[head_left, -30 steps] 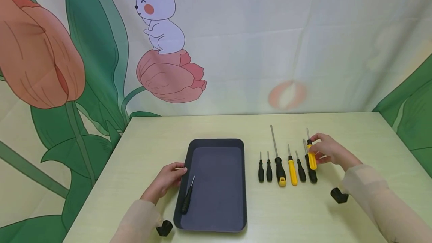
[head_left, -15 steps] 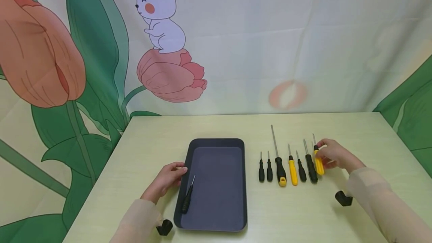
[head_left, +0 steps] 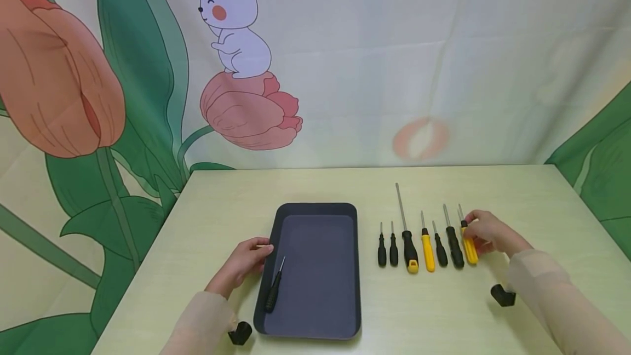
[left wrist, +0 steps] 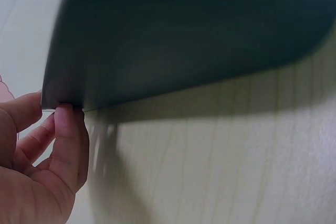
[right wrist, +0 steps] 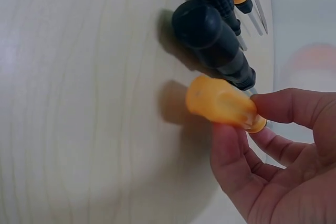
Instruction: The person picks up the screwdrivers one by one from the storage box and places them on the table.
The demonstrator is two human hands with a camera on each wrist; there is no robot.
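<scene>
My right hand (head_left: 495,233) pinches a yellow-handled screwdriver (head_left: 470,248) at the right end of a row of screwdrivers. In the right wrist view thumb and fingers hold its yellow handle (right wrist: 218,100) near the collar; whether it touches the table cannot be told. Just left of it lies a larger black screwdriver (head_left: 454,246). My left hand (head_left: 245,262) grips the left rim of a dark grey tray (head_left: 315,267), thumb on top and fingers beneath, as the left wrist view of the tray's wall (left wrist: 157,40) also shows. One small black screwdriver (head_left: 273,292) lies inside the tray.
Left of the held one, the row has a small black screwdriver (head_left: 440,250), a yellow one (head_left: 428,251), a long black-and-yellow one (head_left: 409,248) and two small black ones (head_left: 382,251). A printed curtain (head_left: 345,70) hangs behind the pale table (head_left: 236,196).
My right hand has moved right and toward me, carrying the yellow screwdriver from over the larger black one to a spot beside it. The left hand and tray stay put.
</scene>
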